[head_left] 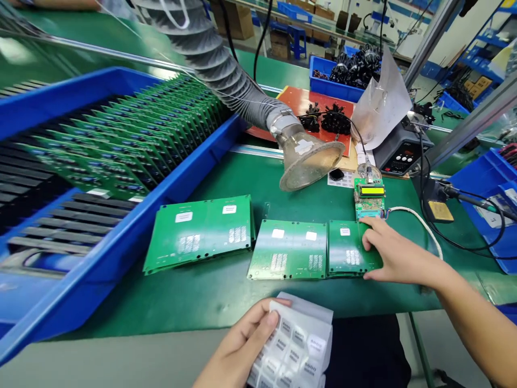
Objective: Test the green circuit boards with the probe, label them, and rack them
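My left hand (242,345) grips a sheet of small white labels (297,345) at the table's near edge, thumb on top. My right hand (393,253) lies on the right end of a green circuit board (349,250), fingers curled around its far and near edges. That board adjoins a wider green board (288,250) to its left. A separate stack of green boards (202,231) lies further left. Each board carries white stickers. Just beyond my right hand sits a small tester with a lit yellow-green display (371,191).
A big blue bin (133,226) with slotted green boards fills the left. A grey fume hose ends in a clear funnel (307,159) over the green mat. A soldering station (404,151), black cables, a red mat with black parts and blue bins stand behind and right.
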Motion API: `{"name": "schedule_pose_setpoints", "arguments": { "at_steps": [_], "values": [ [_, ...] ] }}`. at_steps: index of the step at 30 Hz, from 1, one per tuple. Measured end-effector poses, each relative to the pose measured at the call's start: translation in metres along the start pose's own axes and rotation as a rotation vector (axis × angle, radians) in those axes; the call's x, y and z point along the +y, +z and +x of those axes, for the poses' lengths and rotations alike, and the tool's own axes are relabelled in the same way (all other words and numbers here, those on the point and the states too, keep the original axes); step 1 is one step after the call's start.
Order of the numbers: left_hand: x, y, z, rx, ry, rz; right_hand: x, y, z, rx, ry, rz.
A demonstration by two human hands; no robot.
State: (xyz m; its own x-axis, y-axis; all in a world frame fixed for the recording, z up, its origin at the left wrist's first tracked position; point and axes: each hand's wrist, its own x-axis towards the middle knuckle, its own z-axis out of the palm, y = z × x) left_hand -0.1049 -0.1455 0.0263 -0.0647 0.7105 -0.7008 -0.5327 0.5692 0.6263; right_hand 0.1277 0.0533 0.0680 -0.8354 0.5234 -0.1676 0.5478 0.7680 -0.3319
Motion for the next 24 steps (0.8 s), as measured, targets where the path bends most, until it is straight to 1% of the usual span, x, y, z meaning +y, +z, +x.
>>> {"name": "schedule_pose_setpoints", "arguments": {
  "at_steps": [3,5,7,10,12,13,14,16,18,19,21,23,24],
  "values": [
    [-0.001,-0.007,-0.002,-0.015,-0.032,-0.063,-0.011,-0.014,0.009,0.027,-0.003,0.035],
    [-0.003,-0.01,-0.003,-0.024,-0.033,-0.077,-0.028,-0.016,0.025,0.081,-0.047,0.041],
    [-0.004,-0.011,-0.003,-0.034,-0.021,-0.094,-0.051,-0.007,0.048,0.109,-0.104,0.032],
    [-0.004,-0.013,-0.006,-0.073,-0.011,-0.157,-0.083,0.019,0.078,0.091,-0.134,-0.017],
    [-0.006,-0.018,-0.009,-0.093,-0.01,-0.216,-0.095,0.03,0.087,0.062,-0.119,-0.048],
    [-0.008,-0.023,-0.011,-0.093,-0.007,-0.246,-0.097,0.031,0.087,0.049,-0.112,-0.06],
    [-0.01,-0.028,-0.013,-0.094,-0.003,-0.271,-0.097,0.028,0.085,0.042,-0.109,-0.07],
    [-0.016,-0.04,-0.015,-0.113,0.008,-0.31,-0.094,0.013,0.081,0.054,-0.128,-0.076],
    [-0.021,-0.051,-0.016,-0.137,0.047,-0.346,-0.095,-0.006,0.086,0.092,-0.199,-0.059],
    [-0.023,-0.056,-0.016,-0.156,0.076,-0.369,-0.099,-0.014,0.094,0.11,-0.253,-0.041],
    [-0.024,-0.059,-0.017,-0.194,0.135,-0.405,-0.115,-0.021,0.119,0.133,-0.374,-0.002],
    [-0.02,-0.057,-0.018,-0.213,0.169,-0.387,-0.135,-0.014,0.153,0.132,-0.472,0.026],
    [-0.017,-0.053,-0.019,-0.198,0.181,-0.357,-0.144,-0.008,0.17,0.122,-0.492,0.026]
  ]
}}
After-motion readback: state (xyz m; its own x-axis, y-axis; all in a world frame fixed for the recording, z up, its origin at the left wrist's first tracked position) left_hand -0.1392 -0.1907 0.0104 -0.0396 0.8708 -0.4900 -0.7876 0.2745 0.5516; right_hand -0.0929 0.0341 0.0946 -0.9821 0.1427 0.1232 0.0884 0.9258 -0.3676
